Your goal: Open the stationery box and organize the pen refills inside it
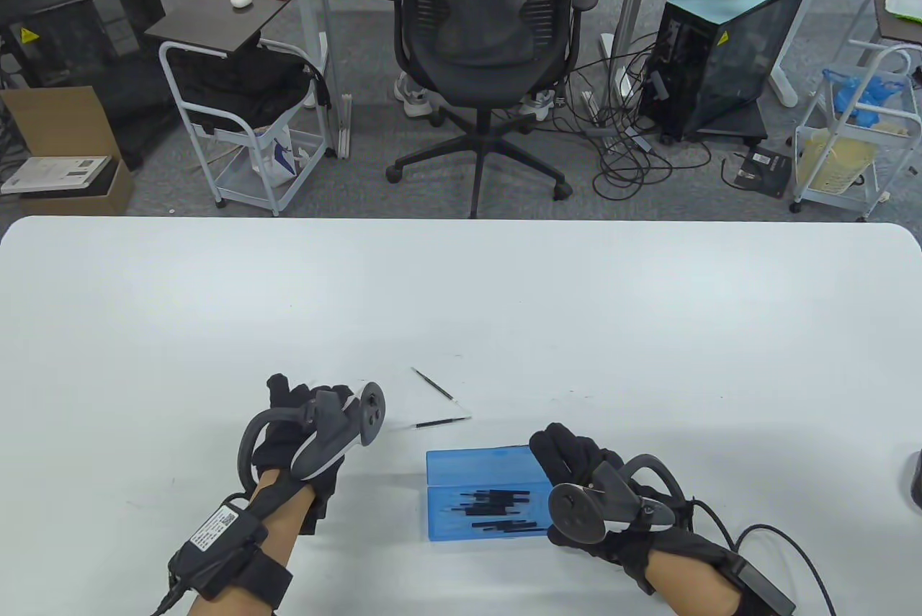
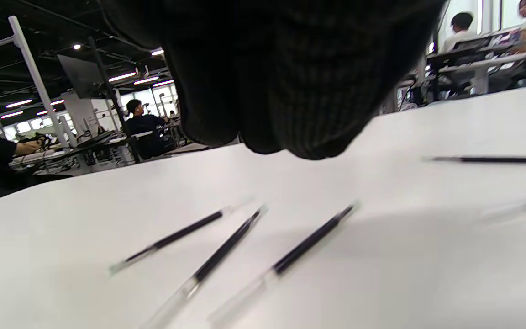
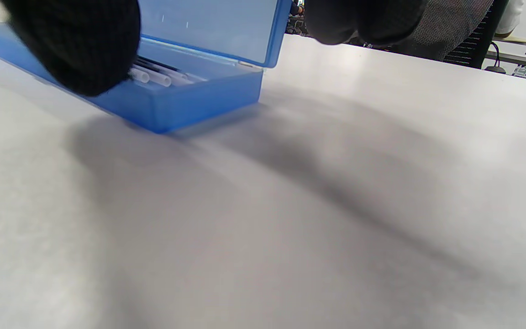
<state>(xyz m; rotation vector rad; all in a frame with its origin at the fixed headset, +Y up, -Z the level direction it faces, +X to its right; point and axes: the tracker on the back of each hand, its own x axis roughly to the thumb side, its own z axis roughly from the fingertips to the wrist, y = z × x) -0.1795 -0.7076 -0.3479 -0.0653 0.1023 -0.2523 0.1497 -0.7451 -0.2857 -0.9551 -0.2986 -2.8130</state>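
The blue stationery box [image 1: 461, 465] lies open near the table's front, its lid tilted up on the far side. Several black pen refills [image 1: 497, 511] lie in its base. Two loose refills [image 1: 433, 384] [image 1: 443, 421] rest just beyond the box. My left hand [image 1: 295, 403] hovers left of them, holding nothing; in the left wrist view its gloved fingers [image 2: 290, 91] hang over three more refills [image 2: 226, 244] on the table. My right hand [image 1: 565, 454] is at the box's right end; its thumb [image 3: 76, 45] sits above the box base [image 3: 199, 96], apparently not gripping it.
The white table [image 1: 461, 299] stretches far beyond the box. An office chair [image 1: 486, 32] stands behind the far edge, with carts and computer cases around it. People sit at desks in the background of the left wrist view.
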